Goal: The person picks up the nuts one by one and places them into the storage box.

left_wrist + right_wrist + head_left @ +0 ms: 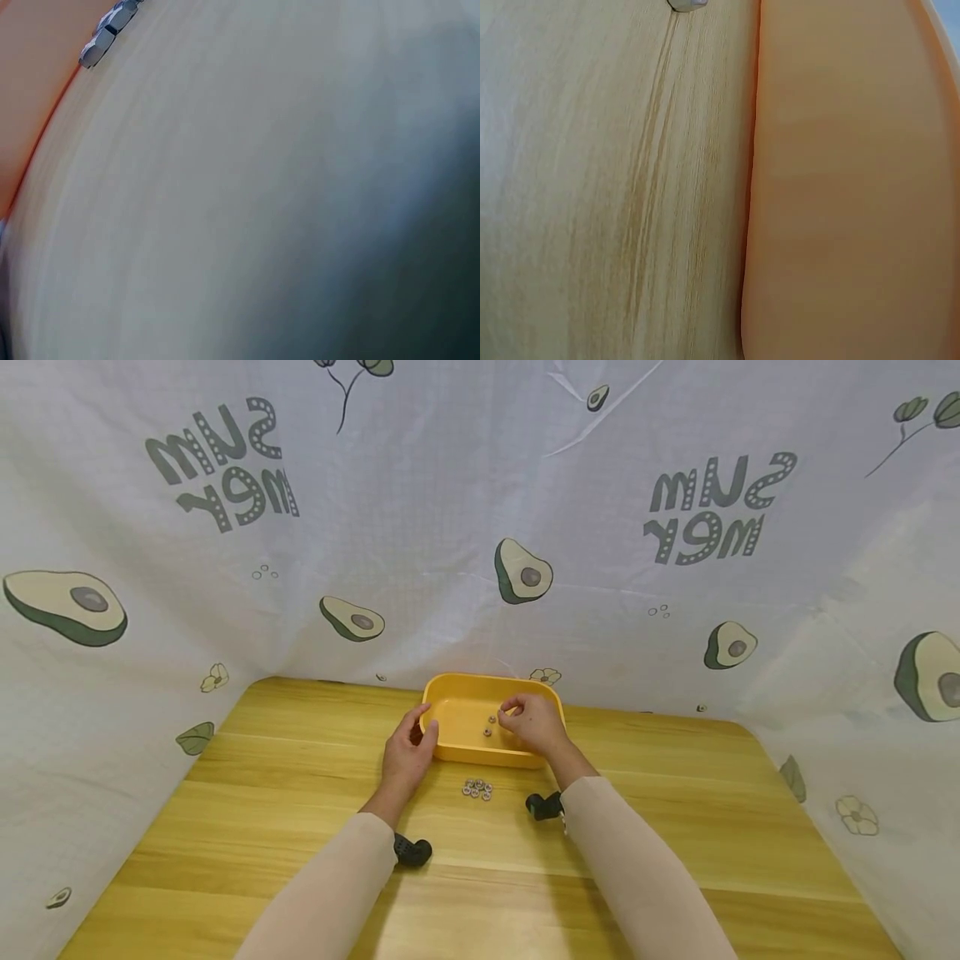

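Observation:
A shallow yellow plastic bin (pixel 487 756) stands at the back of the table. My left hand (pixel 408 756) grips its left end, thumb at the front corner and fingers along the side. Over the bin's right part is my right hand (pixel 534 723), thumb and forefinger brought together; whether a nut is between them is too small to tell. Just left of those fingertips, two small metal nuts (pixel 487 732) lie on the bin floor. On the table in front of the bin, several more nuts (pixel 476 792) sit close together; a few metal nuts (pixel 97 49) appear in the left wrist view.
The wooden table (pixel 300 810) extends on both sides of the bin. A white curtain (pixel 450 527) printed with avocados hangs behind it. Black wrist devices (pixel 413 852) protrude beside both sleeves. The bin's orange-looking wall (pixel 847 187) fills the right of the right wrist view.

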The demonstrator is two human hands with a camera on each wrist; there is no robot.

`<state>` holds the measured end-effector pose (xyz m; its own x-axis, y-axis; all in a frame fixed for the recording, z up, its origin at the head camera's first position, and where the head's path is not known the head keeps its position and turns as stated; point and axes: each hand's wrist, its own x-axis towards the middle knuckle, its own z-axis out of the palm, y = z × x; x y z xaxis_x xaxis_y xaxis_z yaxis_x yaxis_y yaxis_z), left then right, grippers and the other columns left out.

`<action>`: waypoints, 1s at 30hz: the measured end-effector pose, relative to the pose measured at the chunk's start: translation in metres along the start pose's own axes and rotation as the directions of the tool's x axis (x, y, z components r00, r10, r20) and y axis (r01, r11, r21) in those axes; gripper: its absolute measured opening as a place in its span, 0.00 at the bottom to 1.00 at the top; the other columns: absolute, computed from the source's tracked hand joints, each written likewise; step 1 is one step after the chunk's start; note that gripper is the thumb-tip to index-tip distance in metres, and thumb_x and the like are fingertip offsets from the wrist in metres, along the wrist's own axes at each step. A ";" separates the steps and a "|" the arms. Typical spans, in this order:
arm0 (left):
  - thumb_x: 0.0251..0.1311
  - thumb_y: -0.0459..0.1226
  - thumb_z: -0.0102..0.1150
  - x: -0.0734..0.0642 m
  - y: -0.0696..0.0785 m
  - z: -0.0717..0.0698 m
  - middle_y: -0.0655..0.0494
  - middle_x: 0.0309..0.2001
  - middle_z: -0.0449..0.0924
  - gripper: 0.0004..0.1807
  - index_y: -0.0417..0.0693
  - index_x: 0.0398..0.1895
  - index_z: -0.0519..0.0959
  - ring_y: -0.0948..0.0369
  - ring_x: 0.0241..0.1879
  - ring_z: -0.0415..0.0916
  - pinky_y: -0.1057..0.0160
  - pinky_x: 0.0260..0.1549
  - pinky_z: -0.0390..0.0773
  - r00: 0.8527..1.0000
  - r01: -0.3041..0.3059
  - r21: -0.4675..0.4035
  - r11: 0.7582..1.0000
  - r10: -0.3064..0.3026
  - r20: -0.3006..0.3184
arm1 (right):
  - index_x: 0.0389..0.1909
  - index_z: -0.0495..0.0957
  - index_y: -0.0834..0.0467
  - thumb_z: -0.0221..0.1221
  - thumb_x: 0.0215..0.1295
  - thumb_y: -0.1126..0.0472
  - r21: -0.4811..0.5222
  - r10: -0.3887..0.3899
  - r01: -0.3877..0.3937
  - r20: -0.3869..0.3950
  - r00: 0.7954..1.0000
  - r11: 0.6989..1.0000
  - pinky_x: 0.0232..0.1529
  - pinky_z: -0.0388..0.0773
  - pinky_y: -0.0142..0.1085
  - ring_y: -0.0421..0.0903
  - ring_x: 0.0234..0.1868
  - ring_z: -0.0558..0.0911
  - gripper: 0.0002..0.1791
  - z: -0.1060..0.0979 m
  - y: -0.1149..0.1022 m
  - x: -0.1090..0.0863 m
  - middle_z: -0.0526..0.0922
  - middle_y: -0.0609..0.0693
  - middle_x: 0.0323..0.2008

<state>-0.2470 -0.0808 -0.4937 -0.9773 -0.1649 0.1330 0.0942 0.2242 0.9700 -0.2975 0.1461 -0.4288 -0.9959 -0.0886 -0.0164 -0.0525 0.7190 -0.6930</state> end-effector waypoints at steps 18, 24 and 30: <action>0.72 0.46 0.57 0.000 -0.001 0.002 0.50 0.69 0.75 0.24 0.57 0.69 0.75 0.49 0.64 0.77 0.48 0.65 0.76 1.000 -0.003 -0.001 1.000 0.003 -0.010 | 0.47 0.83 0.58 0.66 0.67 0.56 -0.001 0.026 -0.026 0.056 0.998 1.000 0.24 0.73 0.30 0.42 0.25 0.76 0.12 0.002 0.002 0.000 0.84 0.52 0.32; 0.73 0.46 0.57 0.000 -0.002 0.001 0.50 0.69 0.75 0.24 0.57 0.69 0.75 0.49 0.65 0.76 0.48 0.65 0.76 1.000 -0.006 -0.001 1.000 0.006 -0.005 | 0.48 0.82 0.59 0.65 0.68 0.56 0.025 0.051 -0.052 0.060 0.997 0.998 0.23 0.72 0.30 0.43 0.24 0.75 0.13 0.002 0.000 -0.001 0.82 0.52 0.31; 0.73 0.46 0.57 0.000 -0.002 0.001 0.51 0.70 0.74 0.24 0.57 0.69 0.75 0.49 0.65 0.76 0.48 0.65 0.76 1.000 -0.012 -0.002 1.000 0.012 -0.005 | 0.47 0.83 0.59 0.65 0.68 0.55 0.029 0.039 -0.040 0.050 0.998 0.999 0.22 0.71 0.30 0.42 0.23 0.74 0.13 0.000 -0.001 -0.002 0.80 0.51 0.29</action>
<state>-0.2470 -0.0805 -0.4957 -0.9752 -0.1667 0.1456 0.1064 0.2240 0.9688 -0.2954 0.1451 -0.4283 -0.9923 -0.0948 -0.0795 -0.0100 0.7017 -0.7124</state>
